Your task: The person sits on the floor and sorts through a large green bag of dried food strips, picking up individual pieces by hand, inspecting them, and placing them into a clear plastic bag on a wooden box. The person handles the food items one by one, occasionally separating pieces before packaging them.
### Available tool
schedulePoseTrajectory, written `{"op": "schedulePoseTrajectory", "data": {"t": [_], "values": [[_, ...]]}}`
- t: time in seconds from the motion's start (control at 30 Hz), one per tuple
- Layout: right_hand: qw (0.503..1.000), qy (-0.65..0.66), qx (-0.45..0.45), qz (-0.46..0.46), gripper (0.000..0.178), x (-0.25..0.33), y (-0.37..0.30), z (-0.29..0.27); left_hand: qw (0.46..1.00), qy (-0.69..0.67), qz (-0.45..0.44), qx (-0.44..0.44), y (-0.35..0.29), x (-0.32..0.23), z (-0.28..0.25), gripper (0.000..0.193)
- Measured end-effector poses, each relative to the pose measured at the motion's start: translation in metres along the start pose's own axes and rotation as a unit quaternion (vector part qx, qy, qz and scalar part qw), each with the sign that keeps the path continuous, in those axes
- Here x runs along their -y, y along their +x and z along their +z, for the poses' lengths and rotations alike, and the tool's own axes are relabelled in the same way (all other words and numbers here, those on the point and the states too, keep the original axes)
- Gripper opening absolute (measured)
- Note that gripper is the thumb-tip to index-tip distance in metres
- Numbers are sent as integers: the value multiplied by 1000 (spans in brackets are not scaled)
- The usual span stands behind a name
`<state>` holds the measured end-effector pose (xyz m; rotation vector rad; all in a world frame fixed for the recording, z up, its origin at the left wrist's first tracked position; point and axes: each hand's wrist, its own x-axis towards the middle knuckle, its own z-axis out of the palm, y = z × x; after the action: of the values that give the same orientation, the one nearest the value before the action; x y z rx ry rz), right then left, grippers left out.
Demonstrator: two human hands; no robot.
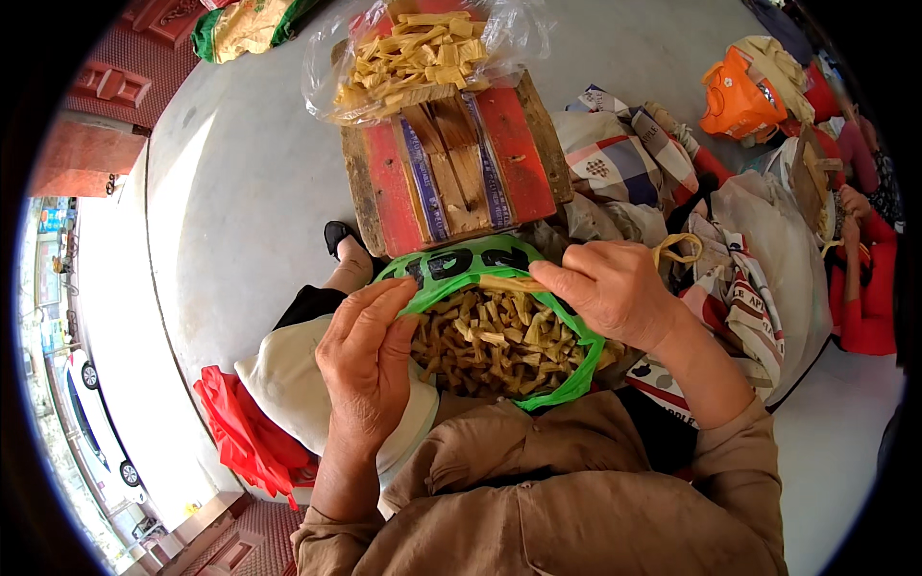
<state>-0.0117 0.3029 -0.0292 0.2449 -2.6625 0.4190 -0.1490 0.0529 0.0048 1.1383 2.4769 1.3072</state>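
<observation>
A green plastic bag [567, 389] lies open in front of my body, filled with short, twisted tan pieces [499, 346]. Across its far rim runs a flat tan strip [509, 284]. My right hand [615, 293] pinches this strip between thumb and fingers, and a yellowish loop [679, 249] sticks out past its far side. My left hand [370, 350] is closed at the bag's left rim, fingertips pressed together; what lies in them is hidden. Beyond the bag stands a red-painted wooden block stand [375, 182] with a slotted wooden piece [447, 168] strapped on top.
A clear plastic bag [327, 82] of cut tan strips [423, 58] sits on the stand's far end. Patterned cloth bags [615, 158] and a large whitish bag [807, 278] crowd the right. A red bag [245, 432] lies left. Another person in red [869, 307] sits far right.
</observation>
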Motion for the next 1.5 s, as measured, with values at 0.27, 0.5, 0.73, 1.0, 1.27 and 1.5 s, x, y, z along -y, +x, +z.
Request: {"op": "schedulePoseTrajectory", "data": {"t": [0.27,0.5,0.73,1.0,1.27,1.5], "values": [[985,4,-70,-158,31,43,21,-13,774,-457,-301,317,-37,-24,-2,32],[983,146,-109,1,27,46,-3,-12,661,-726,-79,174,-50,-35,-26,29],[606,729,200,248,31,82,-1,-32,964,-11,212,159,-28,-55,-12,28],[537,747,189,342,29,81,-16,-28,929,178,297,134,-47,-62,7,21],[408,821,46,396,14,93,-19,-20,898,265,340,-88,-57,-50,19,10],[464,810,117,338,10,88,-15,-19,974,109,171,-99,-57,-47,23,8]]}}
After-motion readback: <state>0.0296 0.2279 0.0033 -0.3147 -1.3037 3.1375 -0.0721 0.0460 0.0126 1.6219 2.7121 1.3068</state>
